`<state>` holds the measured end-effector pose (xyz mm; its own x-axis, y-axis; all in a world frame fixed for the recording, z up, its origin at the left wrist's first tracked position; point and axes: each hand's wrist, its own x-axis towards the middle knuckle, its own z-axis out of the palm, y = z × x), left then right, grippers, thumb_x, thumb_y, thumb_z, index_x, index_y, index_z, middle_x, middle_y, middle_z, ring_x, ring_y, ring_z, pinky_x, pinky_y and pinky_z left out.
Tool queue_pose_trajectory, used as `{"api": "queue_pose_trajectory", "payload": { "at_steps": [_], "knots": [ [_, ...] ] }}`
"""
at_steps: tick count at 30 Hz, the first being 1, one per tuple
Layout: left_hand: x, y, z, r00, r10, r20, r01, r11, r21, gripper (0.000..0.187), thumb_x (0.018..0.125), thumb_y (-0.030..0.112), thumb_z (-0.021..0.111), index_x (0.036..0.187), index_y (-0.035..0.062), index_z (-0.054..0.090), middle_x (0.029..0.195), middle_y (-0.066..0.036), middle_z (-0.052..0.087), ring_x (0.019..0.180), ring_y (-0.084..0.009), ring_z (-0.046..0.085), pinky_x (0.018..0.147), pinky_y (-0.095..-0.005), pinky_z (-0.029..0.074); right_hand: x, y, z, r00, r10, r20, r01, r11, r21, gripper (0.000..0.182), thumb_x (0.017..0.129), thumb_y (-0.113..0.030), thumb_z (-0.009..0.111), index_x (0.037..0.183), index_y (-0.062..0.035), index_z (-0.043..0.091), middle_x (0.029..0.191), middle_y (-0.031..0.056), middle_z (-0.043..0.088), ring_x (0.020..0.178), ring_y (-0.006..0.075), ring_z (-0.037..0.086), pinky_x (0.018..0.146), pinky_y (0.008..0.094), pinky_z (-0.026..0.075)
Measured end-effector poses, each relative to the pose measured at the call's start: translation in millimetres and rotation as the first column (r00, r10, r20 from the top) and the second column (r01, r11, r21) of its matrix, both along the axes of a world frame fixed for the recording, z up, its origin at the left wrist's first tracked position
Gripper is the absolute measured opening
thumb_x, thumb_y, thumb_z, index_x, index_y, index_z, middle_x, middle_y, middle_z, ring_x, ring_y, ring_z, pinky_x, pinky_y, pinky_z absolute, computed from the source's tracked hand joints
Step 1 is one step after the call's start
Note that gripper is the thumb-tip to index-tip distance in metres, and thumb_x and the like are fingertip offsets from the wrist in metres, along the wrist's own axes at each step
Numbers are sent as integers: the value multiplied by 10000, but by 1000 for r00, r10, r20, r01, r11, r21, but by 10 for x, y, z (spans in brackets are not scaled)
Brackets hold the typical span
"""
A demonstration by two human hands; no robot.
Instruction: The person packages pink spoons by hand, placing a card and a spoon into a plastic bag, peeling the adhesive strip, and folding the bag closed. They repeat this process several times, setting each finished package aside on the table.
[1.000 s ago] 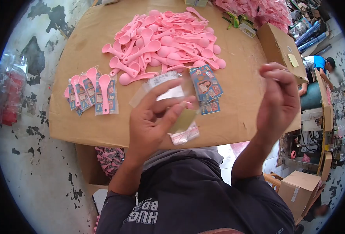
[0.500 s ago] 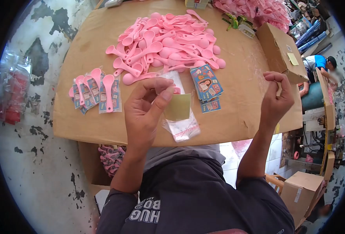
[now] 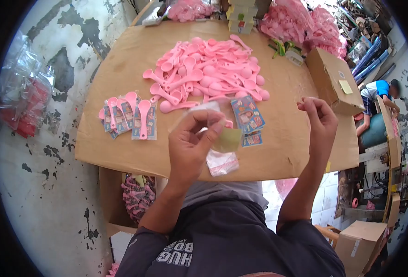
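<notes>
My left hand (image 3: 197,143) pinches a clear bag that holds a pale green card (image 3: 227,140) and a pink spoon, whose handle end shows at the fingertips. My right hand (image 3: 321,117) is raised over the table's right side, its fingers bent together; no object shows in them. Below the left hand's card lie clear plastic bags (image 3: 222,164). Blue printed cards (image 3: 248,115) are stacked between the two hands. Beyond them spreads a heap of pink spoons (image 3: 208,69). Bagged spoons with blue cards (image 3: 144,121) lie on the left.
The brown table (image 3: 116,159) has a cardboard box (image 3: 328,78) at its right edge. Bags of pink spoons (image 3: 287,23) and stacked pale green cards (image 3: 241,16) stand at the back. A person (image 3: 379,90) works at the far right. Below the table are more boxes.
The view has tilted up and shifted, so the table things appear lower and further right. My left hand still pinches the bag; my right hand's fingers look slightly more extended.
</notes>
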<state>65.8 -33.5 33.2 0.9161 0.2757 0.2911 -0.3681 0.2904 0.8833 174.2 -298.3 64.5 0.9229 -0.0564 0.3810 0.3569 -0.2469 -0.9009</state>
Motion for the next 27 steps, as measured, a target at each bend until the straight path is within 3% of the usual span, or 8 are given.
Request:
{"api": "queue_pose_trajectory", "payload": {
  "at_steps": [4, 6, 8, 11, 14, 17, 19, 27],
  "knots": [
    [-46, 42, 52, 1000, -18, -17, 19, 999, 27, 155, 964, 16, 684, 1100, -50, 653, 1072, -98, 687, 1019, -165, 693, 908, -288, 549, -325, -67, 264, 939, 343, 10, -324, 878, 353, 193, 979, -115, 653, 1046, 57, 709, 843, 127, 728, 860, 262, 726, 823, 297, 543],
    [-37, 92, 65, 1000, -24, 13, 23, 998, 55, 161, 967, 15, 679, 1111, -49, 646, 1066, -94, 688, 1017, -164, 693, 911, -289, 549, -192, -671, 154, 467, 869, 164, -856, 398, 330, 204, 946, -90, 673, 1070, 72, 685, 1010, 170, 724, 1020, 308, 705, 939, 383, 536],
    [-47, 107, 61, 1000, 8, 14, -9, 999, 46, 174, 966, 10, 678, 1126, -44, 637, 1065, -94, 689, 1013, -163, 694, 914, -289, 549, -57, -1001, 52, 562, 827, -19, -764, 528, 371, 270, 945, -168, 705, 1108, 47, 689, 1093, 166, 721, 1084, 324, 684, 1007, 435, 512],
    [-93, 24, 163, 999, 37, 17, -37, 999, 16, 170, 948, -7, 687, 1111, -12, 641, 1024, -63, 691, 958, -137, 687, 888, -275, 536, -218, -579, 42, 873, 478, -99, -475, 879, 52, 229, 967, -148, 663, 1112, 26, 703, 1086, 177, 726, 1056, 284, 698, 952, 386, 522],
    [-133, -52, 220, 999, 46, -1, -46, 999, 12, 182, 948, -11, 687, 1124, -17, 641, 1019, -64, 690, 960, -142, 690, 882, -273, 545, -449, -46, 6, 997, 34, -63, -50, 960, -276, 207, 990, -128, 622, 1115, 5, 718, 1080, 189, 732, 1027, 244, 712, 897, 337, 531],
    [-139, -95, 259, 997, 51, 51, -54, 996, 72, 204, 955, 3, 689, 1147, -32, 628, 1042, -75, 685, 991, -153, 691, 891, -285, 556, -692, 355, 86, 925, 91, -368, -190, 951, -243, 233, 994, -110, 609, 1176, 7, 696, 1230, 173, 696, 1090, 198, 685, 899, 306, 512],
    [-159, -102, 275, 998, 27, 50, -33, 993, 111, 202, 964, 23, 691, 1145, -36, 622, 1057, -75, 675, 1013, -148, 681, 892, -288, 558, -683, 554, 57, 931, 254, 262, -203, 957, -209, 253, 1008, -121, 607, 1215, 6, 676, 1186, 154, 714, 1058, 163, 683, 877, 311, 517],
    [-152, -124, 263, 989, 125, 73, -132, 987, 95, 251, 947, -8, 689, 1193, -18, 637, 1040, -81, 701, 988, -150, 695, 885, -271, 545, -665, 819, 77, 786, 617, 42, -618, 784, 59, 219, 977, -133, 686, 1158, -11, 685, 1076, 51, 715, 991, 106, 658, 803, 264, 504]
  ]
}}
